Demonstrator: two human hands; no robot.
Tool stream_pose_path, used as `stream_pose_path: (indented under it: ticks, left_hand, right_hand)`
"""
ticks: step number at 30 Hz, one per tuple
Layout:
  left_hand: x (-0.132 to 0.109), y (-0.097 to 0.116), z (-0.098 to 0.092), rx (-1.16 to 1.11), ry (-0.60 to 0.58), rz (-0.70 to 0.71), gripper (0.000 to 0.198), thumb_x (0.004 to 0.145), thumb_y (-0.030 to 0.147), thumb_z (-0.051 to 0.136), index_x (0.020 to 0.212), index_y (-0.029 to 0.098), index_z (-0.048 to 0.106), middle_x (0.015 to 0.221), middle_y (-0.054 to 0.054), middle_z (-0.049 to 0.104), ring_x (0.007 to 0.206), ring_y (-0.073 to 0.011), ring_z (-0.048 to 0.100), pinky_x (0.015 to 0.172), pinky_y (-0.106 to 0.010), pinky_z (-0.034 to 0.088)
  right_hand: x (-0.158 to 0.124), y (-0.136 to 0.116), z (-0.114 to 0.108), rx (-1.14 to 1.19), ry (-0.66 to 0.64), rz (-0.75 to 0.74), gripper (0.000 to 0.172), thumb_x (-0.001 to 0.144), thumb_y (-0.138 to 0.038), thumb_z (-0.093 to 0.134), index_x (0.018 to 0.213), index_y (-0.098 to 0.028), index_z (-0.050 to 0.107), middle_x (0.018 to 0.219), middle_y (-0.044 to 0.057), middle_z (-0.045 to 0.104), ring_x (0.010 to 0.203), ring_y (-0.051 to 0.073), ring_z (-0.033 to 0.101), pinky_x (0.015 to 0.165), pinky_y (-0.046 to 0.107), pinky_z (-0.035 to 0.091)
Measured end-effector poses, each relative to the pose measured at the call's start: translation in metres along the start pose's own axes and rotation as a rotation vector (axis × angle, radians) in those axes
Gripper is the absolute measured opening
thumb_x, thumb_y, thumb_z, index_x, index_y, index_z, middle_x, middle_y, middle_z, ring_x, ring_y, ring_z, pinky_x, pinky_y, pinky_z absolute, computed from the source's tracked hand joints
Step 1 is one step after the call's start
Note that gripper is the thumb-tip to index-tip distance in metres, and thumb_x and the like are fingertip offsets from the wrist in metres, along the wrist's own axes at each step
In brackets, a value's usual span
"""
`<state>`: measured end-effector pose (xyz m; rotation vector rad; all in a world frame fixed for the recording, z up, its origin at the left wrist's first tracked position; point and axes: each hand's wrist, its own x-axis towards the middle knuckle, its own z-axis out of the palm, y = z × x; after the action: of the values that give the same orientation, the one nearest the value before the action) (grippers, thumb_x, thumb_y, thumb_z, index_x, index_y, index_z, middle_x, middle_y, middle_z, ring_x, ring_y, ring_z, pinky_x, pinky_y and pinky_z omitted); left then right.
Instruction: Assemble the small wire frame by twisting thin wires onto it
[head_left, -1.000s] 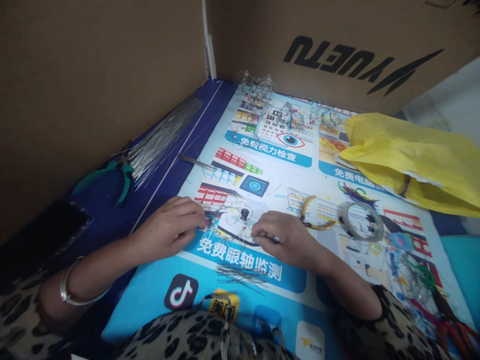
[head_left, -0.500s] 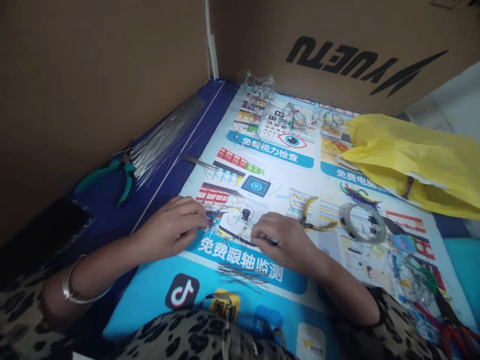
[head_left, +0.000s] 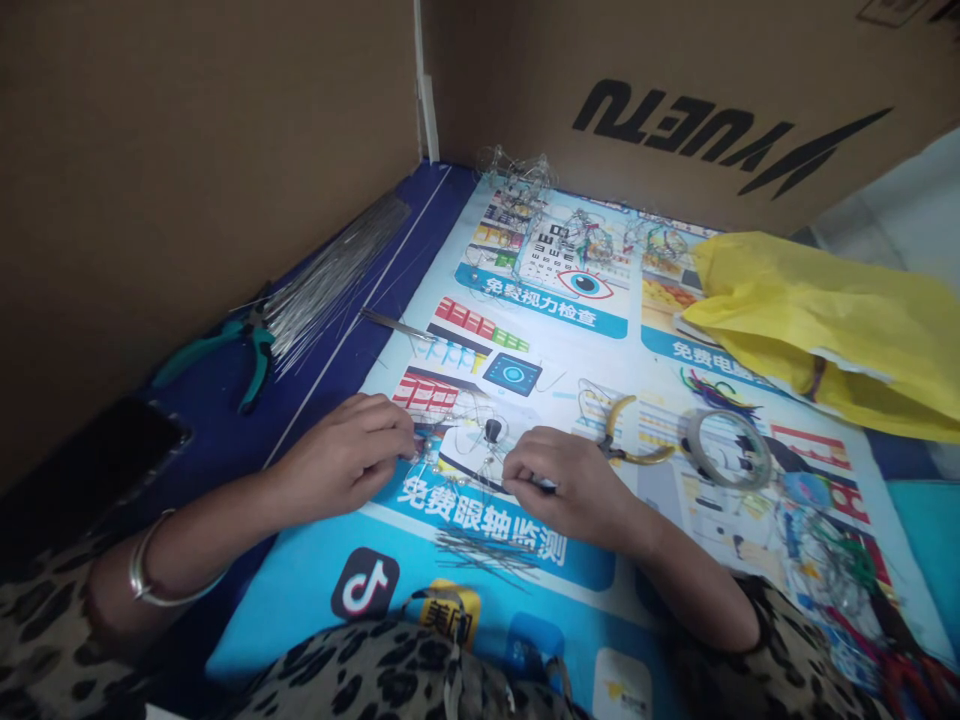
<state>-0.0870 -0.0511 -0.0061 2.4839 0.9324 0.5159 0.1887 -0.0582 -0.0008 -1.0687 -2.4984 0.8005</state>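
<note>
Between my two hands lies a thin wire piece with small beads (head_left: 459, 478), its loops spread over the printed sheet. My left hand (head_left: 352, 455) is closed, its fingertips pinching the left end of this beaded wire. On the other side my right hand (head_left: 566, 480) is curled closed at the wire's right end; a small dark and shiny thing shows under its fingers, too hidden to name. Below the hands lies a small pile of cut wires (head_left: 487, 552). Yellow-handled pliers (head_left: 637, 445) rest just beyond my right hand.
Teal-handled pliers (head_left: 251, 350) and a bundle of long wires (head_left: 337, 270) lie at left, near a dark phone-like object (head_left: 97, 470). A tape roll (head_left: 727, 448), a yellow bag (head_left: 832, 330) and tangled coloured wires (head_left: 840, 570) are at right. Cardboard walls (head_left: 637, 110) stand behind.
The hands stay almost in place, both still closed at the beaded wire. The whole view has shifted very slightly.
</note>
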Motion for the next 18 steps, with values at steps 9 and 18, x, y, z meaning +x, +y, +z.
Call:
stream_pose_path:
  ticks: [9, 18]
  left_hand:
    - [-0.001, 0.001, -0.003, -0.01, 0.013, 0.027, 0.025, 0.083, 0.007, 0.042, 0.094, 0.019, 0.06, 0.092, -0.004, 0.06, 0.09, -0.0164, 0.053, 0.08, -0.032, 0.04]
    - [0.001, 0.0, -0.004, -0.068, 0.135, 0.04, 0.025, 0.083, 0.007, 0.042, 0.096, 0.019, 0.06, 0.088, -0.005, 0.063, 0.086, -0.015, 0.057, 0.078, -0.03, 0.045]
  right_hand:
    - [-0.004, 0.002, -0.002, 0.02, 0.017, -0.011, 0.01, 0.079, -0.014, 0.05, 0.075, -0.019, 0.058, 0.07, 0.0, 0.058, 0.069, 0.012, 0.052, 0.063, 0.023, 0.037]
    - [-0.017, 0.007, -0.042, -0.281, 0.225, 0.054, 0.015, 0.082, -0.02, 0.052, 0.095, -0.019, 0.06, 0.09, 0.008, 0.064, 0.088, 0.021, 0.057, 0.075, 0.035, 0.047]
